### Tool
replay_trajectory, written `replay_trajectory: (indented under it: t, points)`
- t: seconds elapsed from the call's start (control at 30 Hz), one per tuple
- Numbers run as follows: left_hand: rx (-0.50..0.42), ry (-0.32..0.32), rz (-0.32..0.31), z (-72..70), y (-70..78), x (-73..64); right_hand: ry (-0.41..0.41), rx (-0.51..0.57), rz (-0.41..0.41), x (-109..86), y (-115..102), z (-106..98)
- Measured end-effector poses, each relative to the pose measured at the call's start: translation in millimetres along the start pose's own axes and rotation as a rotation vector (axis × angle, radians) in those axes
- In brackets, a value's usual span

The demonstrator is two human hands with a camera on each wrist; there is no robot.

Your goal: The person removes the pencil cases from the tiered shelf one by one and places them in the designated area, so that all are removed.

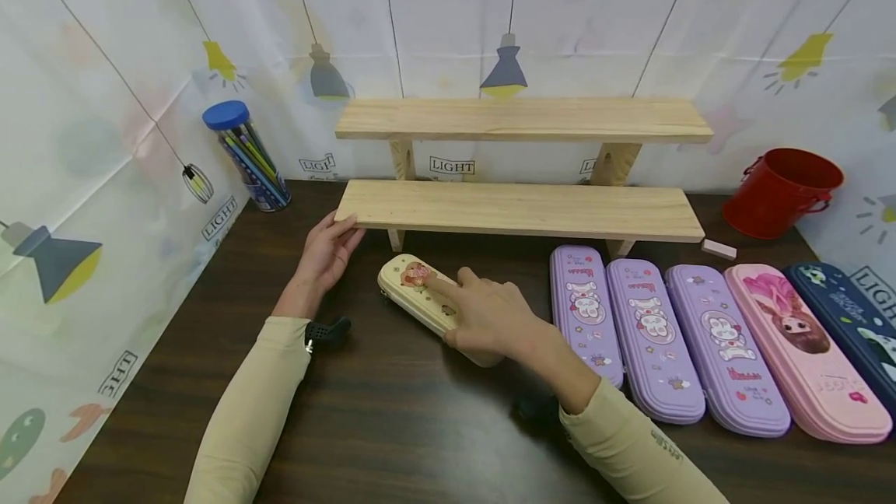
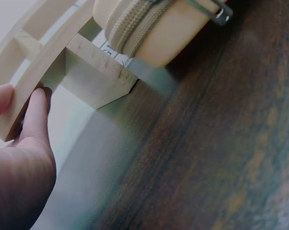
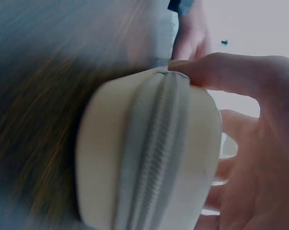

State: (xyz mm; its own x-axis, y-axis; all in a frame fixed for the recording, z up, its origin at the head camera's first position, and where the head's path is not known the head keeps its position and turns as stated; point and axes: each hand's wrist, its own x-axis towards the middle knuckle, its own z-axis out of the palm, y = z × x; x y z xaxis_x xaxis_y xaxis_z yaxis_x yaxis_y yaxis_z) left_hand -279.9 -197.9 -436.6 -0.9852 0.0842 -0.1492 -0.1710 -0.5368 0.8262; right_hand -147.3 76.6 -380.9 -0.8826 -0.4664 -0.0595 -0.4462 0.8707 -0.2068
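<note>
My right hand holds a cream pencil case by its near part, with the index finger stretched along the printed lid. In the right wrist view, the case's zipper runs along the end facing the camera, and the thumb presses beside it. The case lies at a slant in front of a two-tier wooden shelf. At the left end of the lower board, my left hand pinches the corner, thumb above and fingers beneath, as the left wrist view also shows.
To the right lie several pencil cases: purple ones, a pink one and a dark blue one. Behind them are a red bucket and a small pale block. A blue-lidded pencil tub stands back left.
</note>
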Motion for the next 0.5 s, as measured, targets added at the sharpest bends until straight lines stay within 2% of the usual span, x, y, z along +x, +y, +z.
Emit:
replay_trajectory:
  t: [0.27, 0.5]
  points:
    - [-0.006, 0.001, -0.003, 3.0, 1.0, -0.2, -0.082, 0.031, -0.031, -1.3, -2.4, -1.1]
    - [-0.003, 0.006, 0.005, 1.0, -0.8, -1.2, -0.125, 0.046, -0.027, -1.1, -1.4, -5.7]
